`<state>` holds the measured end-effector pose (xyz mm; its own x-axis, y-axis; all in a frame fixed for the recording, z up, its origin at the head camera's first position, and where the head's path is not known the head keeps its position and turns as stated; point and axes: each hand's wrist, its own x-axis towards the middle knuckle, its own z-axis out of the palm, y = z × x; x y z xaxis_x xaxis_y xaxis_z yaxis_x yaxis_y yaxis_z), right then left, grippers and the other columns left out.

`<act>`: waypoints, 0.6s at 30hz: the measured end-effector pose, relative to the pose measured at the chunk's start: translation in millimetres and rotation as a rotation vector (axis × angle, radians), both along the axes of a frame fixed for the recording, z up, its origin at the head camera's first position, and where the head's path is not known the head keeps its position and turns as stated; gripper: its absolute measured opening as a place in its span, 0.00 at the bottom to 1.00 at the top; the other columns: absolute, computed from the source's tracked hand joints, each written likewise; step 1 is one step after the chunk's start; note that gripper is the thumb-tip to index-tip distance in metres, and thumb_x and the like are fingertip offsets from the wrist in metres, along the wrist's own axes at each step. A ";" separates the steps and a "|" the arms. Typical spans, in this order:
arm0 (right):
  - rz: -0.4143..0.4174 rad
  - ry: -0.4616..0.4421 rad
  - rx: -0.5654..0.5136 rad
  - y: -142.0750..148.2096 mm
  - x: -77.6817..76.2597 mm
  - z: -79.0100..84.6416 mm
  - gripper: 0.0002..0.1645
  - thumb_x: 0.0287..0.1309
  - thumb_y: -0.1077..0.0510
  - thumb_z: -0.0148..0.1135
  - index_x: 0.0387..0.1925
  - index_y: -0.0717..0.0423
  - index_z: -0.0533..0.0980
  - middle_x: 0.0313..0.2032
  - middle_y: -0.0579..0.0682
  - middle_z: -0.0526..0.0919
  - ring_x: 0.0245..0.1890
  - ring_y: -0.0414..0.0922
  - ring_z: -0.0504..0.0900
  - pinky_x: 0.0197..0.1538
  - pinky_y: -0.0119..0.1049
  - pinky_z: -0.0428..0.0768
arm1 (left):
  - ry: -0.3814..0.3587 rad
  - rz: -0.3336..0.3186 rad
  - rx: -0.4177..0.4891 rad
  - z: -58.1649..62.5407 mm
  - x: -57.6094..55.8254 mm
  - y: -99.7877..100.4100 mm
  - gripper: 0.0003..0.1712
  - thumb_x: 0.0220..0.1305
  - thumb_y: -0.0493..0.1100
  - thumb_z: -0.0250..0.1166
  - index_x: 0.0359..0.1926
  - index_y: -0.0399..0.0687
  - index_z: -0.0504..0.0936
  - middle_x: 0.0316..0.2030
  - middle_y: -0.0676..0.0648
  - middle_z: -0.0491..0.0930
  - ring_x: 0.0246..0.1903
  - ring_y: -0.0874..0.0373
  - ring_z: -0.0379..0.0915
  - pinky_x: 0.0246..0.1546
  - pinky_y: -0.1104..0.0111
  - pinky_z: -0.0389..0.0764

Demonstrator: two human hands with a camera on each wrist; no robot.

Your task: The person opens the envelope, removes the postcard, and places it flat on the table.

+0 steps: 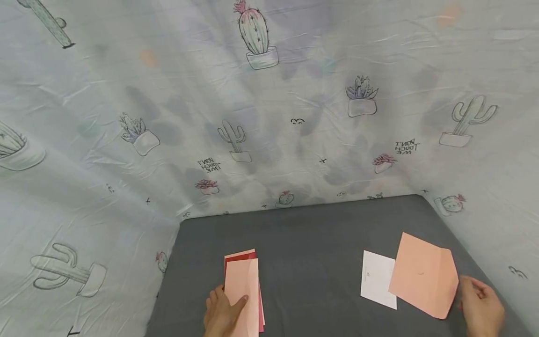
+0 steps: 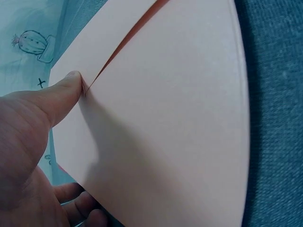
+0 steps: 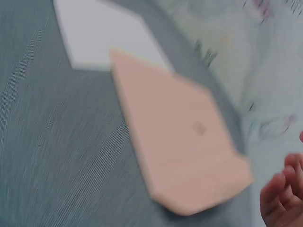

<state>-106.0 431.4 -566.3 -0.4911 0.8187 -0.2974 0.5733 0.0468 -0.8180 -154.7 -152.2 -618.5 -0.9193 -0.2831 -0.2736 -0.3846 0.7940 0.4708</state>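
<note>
My left hand (image 1: pixel 222 312) grips a small stack of envelopes (image 1: pixel 242 290), a peach one on top with red and peach edges showing beneath. In the left wrist view the thumb (image 2: pixel 66 92) presses the top envelope (image 2: pixel 165 123) beside its flap slit, while the other fingers curl at the lower edge, partly hidden. At the right, a peach envelope (image 1: pixel 423 276) lies with its flap side toward my right hand (image 1: pixel 482 306). That hand's fingers (image 3: pixel 284 189) are loosely bent and apart from the envelope in the right wrist view, holding nothing. A white card (image 1: pixel 377 281) lies partly under this envelope.
A dark grey cloth-covered table (image 1: pixel 311 252) lies under everything. Pale fabric (image 1: pixel 273 154) printed with cacti hangs at the back and along both sides, close to the table's edges. The right hand is near the right edge.
</note>
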 end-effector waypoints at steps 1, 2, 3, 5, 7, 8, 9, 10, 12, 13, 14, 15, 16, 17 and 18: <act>0.008 0.050 -0.028 -1.4 -3.2 3.4 0.23 0.71 0.40 0.50 0.55 0.48 0.75 0.14 0.25 0.70 0.15 0.36 0.73 0.21 0.31 0.73 | 0.000 0.002 -0.003 0.5 -0.6 0.4 0.61 0.50 0.71 0.72 0.66 0.27 0.60 0.51 0.30 0.68 0.48 0.40 0.63 0.44 0.42 0.74; 0.019 0.105 -0.061 -2.9 -7.0 6.5 0.16 0.71 0.40 0.52 0.51 0.43 0.75 0.16 0.25 0.73 0.16 0.35 0.74 0.21 0.30 0.75 | -0.002 0.007 -0.004 1.0 -1.2 0.8 0.61 0.50 0.71 0.73 0.66 0.27 0.60 0.51 0.30 0.68 0.48 0.40 0.63 0.44 0.42 0.74; 0.039 0.151 -0.092 -4.2 -10.2 8.7 0.11 0.71 0.40 0.54 0.47 0.38 0.74 0.17 0.26 0.75 0.17 0.35 0.74 0.22 0.29 0.76 | -0.003 0.012 -0.002 1.8 -1.9 1.3 0.62 0.50 0.70 0.73 0.66 0.27 0.60 0.50 0.30 0.68 0.48 0.40 0.63 0.45 0.42 0.74; 0.079 0.229 -0.144 -8.4 -15.0 10.8 0.08 0.70 0.42 0.57 0.44 0.37 0.74 0.19 0.27 0.79 0.19 0.34 0.76 0.22 0.28 0.77 | -0.002 0.018 0.005 3.0 -3.5 1.8 0.62 0.50 0.70 0.73 0.65 0.26 0.60 0.49 0.30 0.68 0.47 0.40 0.63 0.45 0.42 0.73; 0.118 0.289 -0.186 -15.2 -16.9 11.1 0.09 0.70 0.44 0.58 0.46 0.40 0.76 0.21 0.30 0.81 0.20 0.35 0.76 0.22 0.29 0.78 | 0.002 0.019 0.017 4.5 -4.9 2.0 0.62 0.49 0.70 0.73 0.65 0.24 0.60 0.49 0.29 0.68 0.48 0.39 0.63 0.45 0.42 0.73; 0.142 0.316 -0.203 -19.4 -17.1 9.3 0.10 0.70 0.44 0.59 0.47 0.41 0.76 0.22 0.31 0.82 0.20 0.35 0.77 0.22 0.29 0.78 | 0.001 0.022 0.023 5.0 -5.5 1.9 0.63 0.49 0.70 0.74 0.66 0.24 0.59 0.50 0.29 0.68 0.48 0.38 0.63 0.46 0.41 0.73; 0.169 0.339 -0.218 -24.8 -16.7 7.2 0.11 0.70 0.44 0.59 0.48 0.42 0.77 0.23 0.31 0.83 0.21 0.35 0.77 0.23 0.29 0.79 | 0.002 0.022 0.028 4.9 -5.8 1.3 0.64 0.49 0.70 0.74 0.66 0.24 0.59 0.50 0.28 0.68 0.49 0.38 0.64 0.46 0.41 0.73; 0.198 0.356 -0.242 -31.0 -15.6 5.6 0.12 0.70 0.44 0.59 0.49 0.43 0.77 0.24 0.32 0.83 0.21 0.35 0.78 0.24 0.29 0.79 | 0.001 0.022 0.032 4.7 -5.7 0.6 0.64 0.49 0.70 0.74 0.66 0.24 0.58 0.51 0.27 0.68 0.50 0.37 0.64 0.47 0.41 0.73; 0.270 0.394 -0.306 -44.8 -13.5 0.5 0.14 0.70 0.44 0.59 0.51 0.44 0.76 0.26 0.34 0.84 0.23 0.35 0.79 0.26 0.30 0.80 | -0.002 0.021 0.039 3.7 -4.7 -1.2 0.66 0.48 0.71 0.74 0.68 0.25 0.57 0.54 0.27 0.68 0.52 0.36 0.65 0.47 0.41 0.74; 0.304 0.390 -0.335 -53.0 -12.5 -1.9 0.14 0.71 0.43 0.58 0.51 0.43 0.77 0.27 0.34 0.84 0.24 0.35 0.79 0.27 0.31 0.81 | -0.003 0.017 0.044 3.0 -4.0 -2.3 0.67 0.48 0.72 0.74 0.68 0.26 0.56 0.55 0.26 0.68 0.53 0.36 0.65 0.46 0.41 0.75; 0.342 0.378 -0.358 -61.3 -11.5 -5.0 0.14 0.71 0.43 0.58 0.51 0.42 0.77 0.27 0.35 0.83 0.25 0.36 0.79 0.28 0.32 0.81 | -0.004 0.015 0.049 2.4 -3.1 -3.3 0.68 0.47 0.72 0.74 0.69 0.26 0.55 0.56 0.26 0.68 0.54 0.35 0.65 0.45 0.41 0.75; 0.378 0.346 -0.374 -70.6 -10.5 -6.9 0.16 0.72 0.42 0.56 0.52 0.44 0.76 0.28 0.35 0.83 0.26 0.36 0.79 0.29 0.32 0.81 | -0.003 0.011 0.057 1.7 -2.3 -4.3 0.69 0.46 0.73 0.74 0.69 0.26 0.55 0.58 0.25 0.67 0.55 0.34 0.65 0.44 0.41 0.76; 0.411 0.317 -0.387 -79.6 -10.1 -9.3 0.18 0.72 0.41 0.55 0.54 0.46 0.76 0.28 0.36 0.82 0.26 0.36 0.79 0.30 0.33 0.82 | -0.004 0.007 0.063 1.0 -1.7 -5.0 0.70 0.45 0.74 0.74 0.69 0.26 0.54 0.59 0.25 0.67 0.55 0.34 0.65 0.43 0.42 0.76; 0.440 0.288 -0.398 -88.5 -10.4 -12.3 0.20 0.73 0.41 0.55 0.55 0.48 0.75 0.29 0.37 0.82 0.27 0.36 0.79 0.30 0.34 0.82 | -0.004 0.001 0.070 0.2 -1.5 -5.8 0.71 0.45 0.75 0.73 0.70 0.26 0.54 0.59 0.24 0.67 0.55 0.33 0.65 0.42 0.42 0.76; 0.462 0.256 -0.404 -97.4 -10.6 -15.1 0.23 0.73 0.41 0.54 0.57 0.51 0.74 0.29 0.37 0.82 0.27 0.36 0.79 0.31 0.34 0.82 | -0.002 -0.003 0.074 -0.8 -1.5 -6.5 0.72 0.45 0.75 0.73 0.70 0.25 0.53 0.60 0.23 0.67 0.55 0.32 0.65 0.41 0.42 0.76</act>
<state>-116.5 333.9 -581.4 -0.8608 0.3558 -0.3640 0.3529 -0.0982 -0.9305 -156.2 -158.7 -619.3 -0.9196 -0.2590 -0.2955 -0.3831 0.7580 0.5278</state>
